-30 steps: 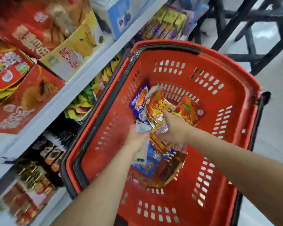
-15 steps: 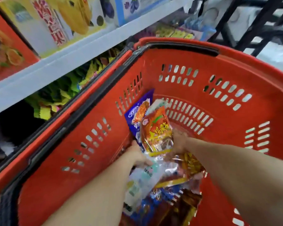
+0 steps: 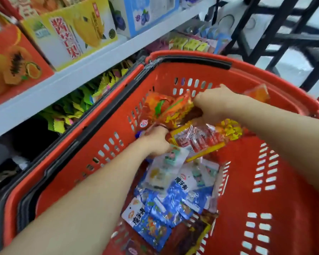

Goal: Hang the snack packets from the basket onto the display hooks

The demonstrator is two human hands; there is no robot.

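Inside the basket (image 3: 191, 58), the right hand (image 3: 216, 104) pinches the orange packets (image 3: 164, 109) at the top, the left hand (image 3: 155, 142) grips them below. They seem light and slippery; hold the top edge.

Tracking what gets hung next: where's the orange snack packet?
Head view, upper centre: the orange snack packet is inside the red basket by its far-left wall, held between the left hand and right hand.

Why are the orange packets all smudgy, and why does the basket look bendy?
Head view: orange packets smeared by motion between the left hand and right hand; wide-angle lens bows the basket rim; light glints off the clear packet.
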